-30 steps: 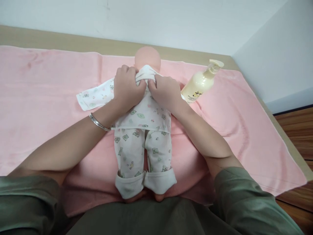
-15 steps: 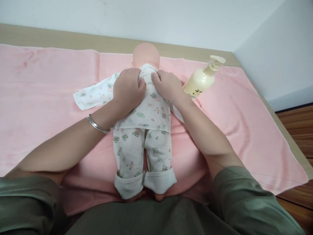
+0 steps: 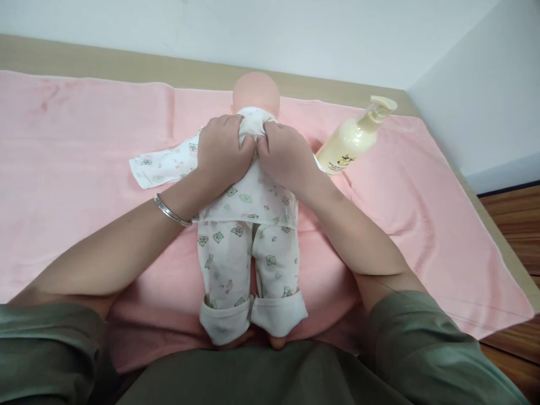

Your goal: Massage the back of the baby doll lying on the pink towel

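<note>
A baby doll point(image 3: 256, 93) lies face down, head away from me, in a white printed top point(image 3: 265, 197) and matching trousers point(image 3: 230, 259) with turned-up cuffs. On the left of its upper back rests my left hand point(image 3: 225, 147), fingers curled over the shoulder and thumb pointing inward. My right hand point(image 3: 287, 154) is on the right side of the upper back, its fingers bent into the cloth. Both thumbs nearly meet at the middle of the back. The curled fingers press on the top; their tips are partly hidden.
A pale yellow pump bottle point(image 3: 348, 140) lies tilted at the right of the doll on a pink cloth point(image 3: 76, 146). The cloth covers most of a wooden table point(image 3: 105, 59), and a white wall point(image 3: 274, 34) rises behind it.
My right hand has moved inward and slightly down over the upper back, its thumb now close to my left thumb. My left hand has hardly moved. The whole view has shifted slightly.
</note>
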The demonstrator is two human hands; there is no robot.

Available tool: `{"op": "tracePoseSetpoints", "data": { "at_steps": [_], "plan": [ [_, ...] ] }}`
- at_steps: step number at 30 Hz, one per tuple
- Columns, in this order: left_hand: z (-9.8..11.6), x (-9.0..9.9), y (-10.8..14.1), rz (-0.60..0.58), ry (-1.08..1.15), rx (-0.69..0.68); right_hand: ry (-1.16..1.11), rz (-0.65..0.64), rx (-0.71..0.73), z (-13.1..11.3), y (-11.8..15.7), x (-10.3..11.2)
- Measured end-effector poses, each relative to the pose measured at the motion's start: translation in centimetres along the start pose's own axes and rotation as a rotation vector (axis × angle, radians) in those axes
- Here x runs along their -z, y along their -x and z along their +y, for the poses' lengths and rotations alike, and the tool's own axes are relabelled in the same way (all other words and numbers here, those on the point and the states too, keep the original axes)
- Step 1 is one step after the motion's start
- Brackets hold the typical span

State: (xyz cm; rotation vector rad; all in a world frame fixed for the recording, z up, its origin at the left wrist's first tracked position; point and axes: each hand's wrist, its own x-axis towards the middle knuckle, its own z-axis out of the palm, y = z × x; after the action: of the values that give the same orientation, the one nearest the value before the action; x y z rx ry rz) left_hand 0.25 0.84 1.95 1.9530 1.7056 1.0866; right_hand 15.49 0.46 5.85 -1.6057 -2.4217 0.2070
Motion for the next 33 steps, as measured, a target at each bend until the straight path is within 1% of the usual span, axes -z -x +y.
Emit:
{"op": "tracePoseSetpoints", "data": {
  "at_steps": [3, 6, 11, 18, 26, 33],
  "plan": [
    [1.2, 0.4, 0.4, -0.007, -0.098, 0.089, -0.002, 0.055, 0.024, 0.6, -0.9, -0.8],
    [1.6, 0.5, 0.7, -0.005, -0.105, 0.101, 0.021, 0.069, 0.048, 0.9, -1.2, -1.5],
    [1.6, 0.5, 0.9, 0.051, -0.115, 0.081, 0.034, 0.092, 0.041, 0.8, -0.9, -1.4],
    [2.0, 0.7, 0.9, 0.013, -0.162, 0.077, 0.141, 0.122, 0.043, 0.6, -0.4, -1.2],
    [2.1, 0.8, 0.7, -0.016, -0.393, 0.059, 0.154, 0.109, 0.004, 0.2, -0.2, -1.1],
    [2.5, 0.8, 0.8, -0.009, -0.309, 0.108, 0.094, 0.104, 0.018, 0.2, -0.3, -1.0]
  ]
}}
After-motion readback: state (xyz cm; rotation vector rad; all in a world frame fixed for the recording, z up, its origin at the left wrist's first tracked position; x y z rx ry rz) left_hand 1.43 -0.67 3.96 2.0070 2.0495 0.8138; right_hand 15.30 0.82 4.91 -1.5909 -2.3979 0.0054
